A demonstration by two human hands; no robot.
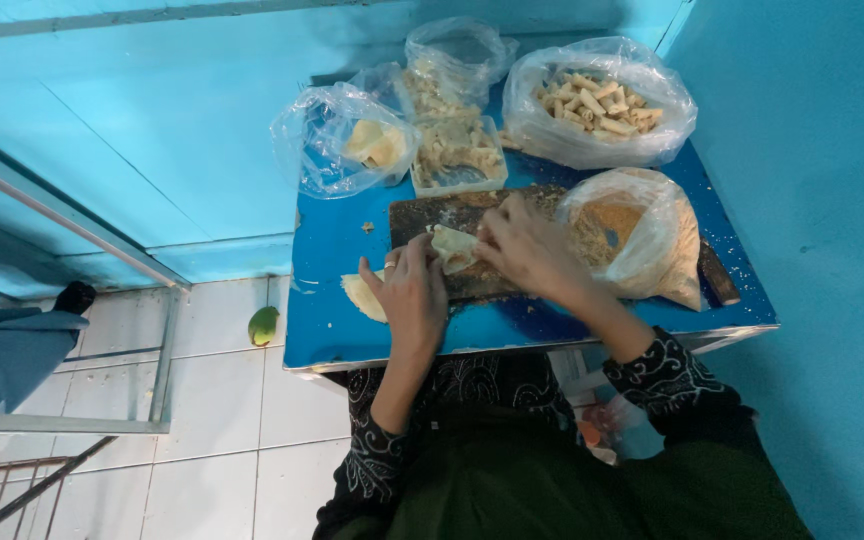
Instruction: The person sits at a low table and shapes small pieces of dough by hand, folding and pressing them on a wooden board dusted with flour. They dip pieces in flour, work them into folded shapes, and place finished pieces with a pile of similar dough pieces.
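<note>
On the blue table [352,330] a dark wooden board [452,215] serves as the centre of everything, and both hands work over it. The left hand [412,290] rests at the board's near left edge, fingers curled narrowly around one end of a pale wrapper [452,247] that lies on the board; a ring shows on one finger. The right hand [527,250] lies over the middle of the board, fingers bent down onto the other end of the same wrapper, so the two hands hold it between them. Just left of the board, beside the left hand, a second pale sheet [362,295] lies flat on the table. Right of the board and touching it sits an open plastic bag of brown crumbs [637,235]. Beyond the board stands a clear tub [457,155] of pale filling, with a bag of folded sheets [347,140] to its left and a large bag of finished rolls [602,100] to its right. Well left of the board, down on the white tiled floor, lies a green fruit [263,325].
</note>
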